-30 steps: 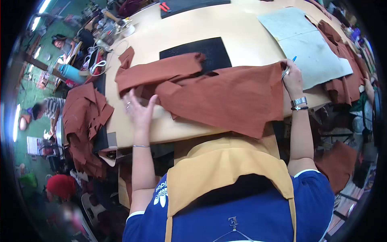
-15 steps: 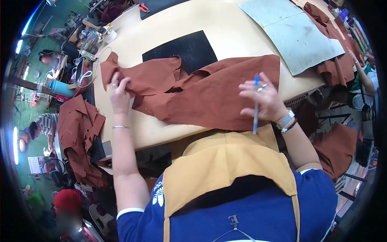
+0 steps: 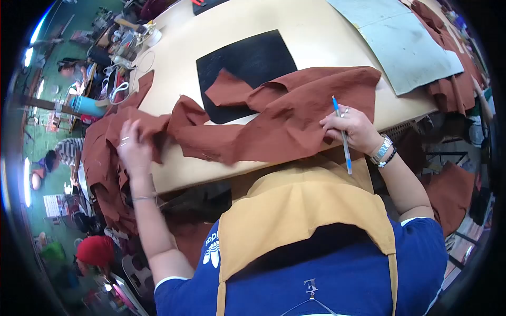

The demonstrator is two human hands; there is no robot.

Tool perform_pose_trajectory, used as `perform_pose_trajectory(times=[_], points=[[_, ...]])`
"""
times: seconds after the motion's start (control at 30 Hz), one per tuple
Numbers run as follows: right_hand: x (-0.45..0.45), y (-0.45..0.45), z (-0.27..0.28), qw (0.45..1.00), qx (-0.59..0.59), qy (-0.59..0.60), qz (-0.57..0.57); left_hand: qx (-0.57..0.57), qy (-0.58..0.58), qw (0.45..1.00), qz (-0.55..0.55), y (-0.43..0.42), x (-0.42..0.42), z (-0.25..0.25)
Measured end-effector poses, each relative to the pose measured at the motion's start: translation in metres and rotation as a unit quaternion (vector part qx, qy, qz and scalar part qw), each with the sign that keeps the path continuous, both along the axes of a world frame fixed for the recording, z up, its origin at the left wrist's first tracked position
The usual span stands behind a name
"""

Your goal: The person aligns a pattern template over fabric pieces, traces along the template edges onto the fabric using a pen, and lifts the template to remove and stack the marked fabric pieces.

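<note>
Reddish-brown cloth (image 3: 295, 116) lies rumpled along the near side of the table, its left part twisted and bunched. My left hand (image 3: 135, 152), somewhat blurred, is at the table's left edge with its fingers closed on the cloth's left end. Below and beside it, a pile of the same brown cloth (image 3: 105, 163) hangs over the edge. My right hand (image 3: 356, 129) is closed around a clear pen with blue ends (image 3: 346, 150). Its fingertips touch the right part of the cloth, and whether they pinch it I cannot tell.
A black mat (image 3: 232, 58) lies partly under the cloth. A grey-white sheet (image 3: 398, 45) rests at the right over more brown cloth (image 3: 453, 92). Cords and a tape roll (image 3: 153, 38) are at the far left. Other people work around the table.
My left hand has moved left and down with the cloth's left end, which is now bunched near the pile. My right hand's fingers have closed and come down onto the cloth.
</note>
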State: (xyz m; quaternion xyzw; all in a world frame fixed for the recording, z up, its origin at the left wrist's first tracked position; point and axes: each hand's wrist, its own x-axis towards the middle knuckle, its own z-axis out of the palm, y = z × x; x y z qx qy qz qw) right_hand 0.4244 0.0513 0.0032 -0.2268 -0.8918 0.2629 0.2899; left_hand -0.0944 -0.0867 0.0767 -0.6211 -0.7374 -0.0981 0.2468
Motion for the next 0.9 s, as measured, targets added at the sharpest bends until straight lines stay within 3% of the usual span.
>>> perform_pose_trajectory(times=[0.03,0.13,0.2,0.27,0.3,0.37,0.43,0.53,0.63,0.7,0.77,0.8,0.9], points=[[-0.005,0.0,0.007,1.0,-0.001,-0.012,-0.024,-0.002,-0.131,0.981,-0.143,0.012,0.047,-0.002],[-0.031,-0.001,0.029,0.998,0.029,-0.009,-0.059,0.013,-0.174,0.934,-0.311,0.015,0.195,0.0],[-0.051,-0.007,0.05,0.998,0.06,0.002,-0.036,-0.005,-0.306,0.88,-0.362,0.022,0.243,-0.004],[-0.066,-0.011,0.065,0.997,0.075,0.014,-0.005,-0.01,-0.349,0.856,-0.381,0.038,0.262,-0.017],[-0.068,-0.013,0.071,0.997,0.081,0.018,0.005,-0.03,-0.431,0.823,-0.369,0.048,0.262,-0.022],[-0.079,-0.011,0.09,0.988,0.12,0.092,0.031,0.083,-0.468,0.793,-0.38,0.064,0.259,-0.02],[-0.072,-0.01,0.089,0.988,0.129,0.084,-0.024,0.107,-0.493,0.775,-0.381,0.066,0.248,-0.005],[-0.046,0.012,0.039,0.99,-0.018,0.072,-0.124,0.136,-0.544,0.747,-0.357,0.064,0.232,0.017],[-0.017,0.026,0.016,0.98,-0.145,-0.075,-0.114,0.148,-0.535,0.765,-0.327,0.062,0.207,0.033],[-0.012,0.027,0.007,0.982,-0.147,0.0,-0.123,0.166,-0.484,0.811,-0.285,0.064,0.191,0.041],[-0.01,0.028,0.009,0.975,-0.15,0.112,-0.12,0.166,-0.597,0.75,-0.23,0.07,0.179,0.03],[-0.014,0.028,0.019,0.976,-0.104,0.158,-0.107,0.202,-0.585,0.758,-0.206,0.073,0.176,0.027],[-0.026,0.026,0.063,0.976,0.041,0.154,-0.148,0.254,-0.562,0.782,-0.09,0.086,0.159,0.008]])
